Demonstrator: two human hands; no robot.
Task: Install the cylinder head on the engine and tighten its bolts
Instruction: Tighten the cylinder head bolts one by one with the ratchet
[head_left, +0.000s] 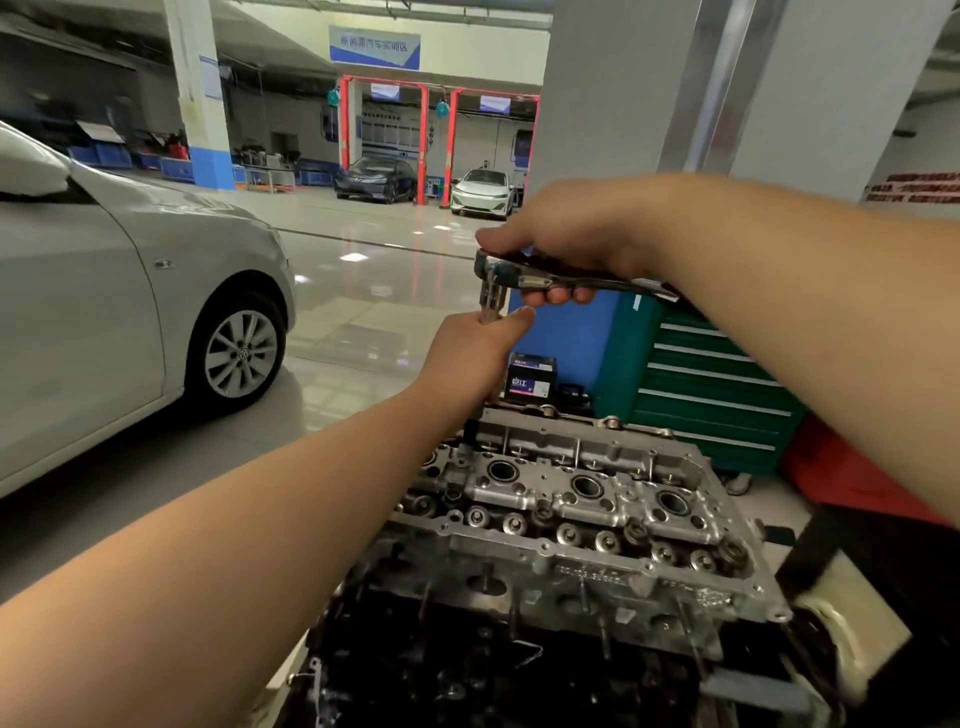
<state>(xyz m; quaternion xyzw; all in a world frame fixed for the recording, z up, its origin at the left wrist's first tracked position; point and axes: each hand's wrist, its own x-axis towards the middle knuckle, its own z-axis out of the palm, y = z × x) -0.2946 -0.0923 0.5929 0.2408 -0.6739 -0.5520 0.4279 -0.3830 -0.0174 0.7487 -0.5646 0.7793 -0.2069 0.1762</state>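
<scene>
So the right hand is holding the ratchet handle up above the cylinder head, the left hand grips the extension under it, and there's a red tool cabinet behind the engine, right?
Not quite: the head view shows the tool cabinet is green, not red. The rest stands: the right hand holds the ratchet above the cylinder head, and the left hand grips the extension under it.

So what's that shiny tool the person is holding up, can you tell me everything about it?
It is a ratchet wrench of polished, chrome-looking metal. Its handle lies roughly level, gripped near the head by the right hand. From the round head a straight extension bar hangs down, and the left hand holds its lower part, hiding the tip. The tool is raised in the air above the far end of the cylinder head.
</scene>
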